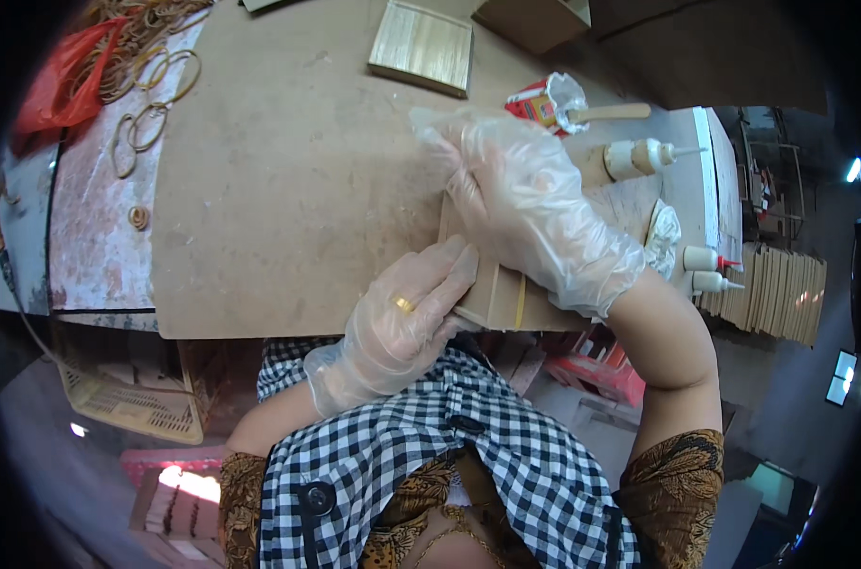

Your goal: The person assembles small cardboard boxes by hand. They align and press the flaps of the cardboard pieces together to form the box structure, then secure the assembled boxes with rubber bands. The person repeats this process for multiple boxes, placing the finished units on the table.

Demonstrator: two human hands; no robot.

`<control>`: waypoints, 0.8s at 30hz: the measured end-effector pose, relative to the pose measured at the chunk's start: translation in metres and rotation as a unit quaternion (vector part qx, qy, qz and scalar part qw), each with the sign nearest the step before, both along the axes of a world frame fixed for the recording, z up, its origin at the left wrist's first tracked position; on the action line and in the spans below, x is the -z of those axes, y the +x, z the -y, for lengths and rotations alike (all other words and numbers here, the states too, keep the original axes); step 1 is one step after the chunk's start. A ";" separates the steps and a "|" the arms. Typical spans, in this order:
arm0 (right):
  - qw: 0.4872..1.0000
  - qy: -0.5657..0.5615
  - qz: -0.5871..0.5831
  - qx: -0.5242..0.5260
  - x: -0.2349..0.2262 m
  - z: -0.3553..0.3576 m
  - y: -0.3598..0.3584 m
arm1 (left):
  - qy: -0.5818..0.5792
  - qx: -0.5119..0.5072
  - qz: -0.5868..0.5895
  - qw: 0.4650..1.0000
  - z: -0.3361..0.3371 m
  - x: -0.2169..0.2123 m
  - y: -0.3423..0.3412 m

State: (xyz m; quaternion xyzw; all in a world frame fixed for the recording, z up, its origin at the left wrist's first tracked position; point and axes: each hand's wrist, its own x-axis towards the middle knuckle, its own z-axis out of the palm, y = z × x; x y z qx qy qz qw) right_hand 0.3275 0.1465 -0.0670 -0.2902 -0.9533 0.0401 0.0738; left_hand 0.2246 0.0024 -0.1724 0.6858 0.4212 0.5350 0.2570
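Observation:
Both my hands wear thin clear plastic gloves. My right hand (530,204) lies flat, palm down, on a thin wooden panel (497,302) at the near edge of the brown work board (288,180). A yellow rubber band (521,303) wraps the panel. My left hand (407,322), with a gold ring, presses its fingers against the panel's near left corner. Most of the panel is hidden under my right hand.
A second pale wooden panel (423,45) lies at the back. A red glue pouch with a wooden stick (554,102) and squeeze bottles (644,156) sit to the right, and two more bottles (710,268). Loose rubber bands (146,114) lie at left. Stacked wooden sheets (781,294) stand at right.

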 end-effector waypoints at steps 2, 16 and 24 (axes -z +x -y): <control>1.000 -0.026 0.006 0.014 0.000 0.001 0.003 | 0.016 -0.004 -0.003 1.000 0.002 0.004 0.001; 0.965 -0.233 -0.014 0.119 -0.030 -0.006 -0.010 | 0.104 -0.114 0.064 0.986 -0.003 -0.040 0.029; 0.909 -0.243 -0.332 0.069 -0.075 0.013 0.089 | 0.128 -0.139 -0.138 0.972 0.001 -0.040 0.021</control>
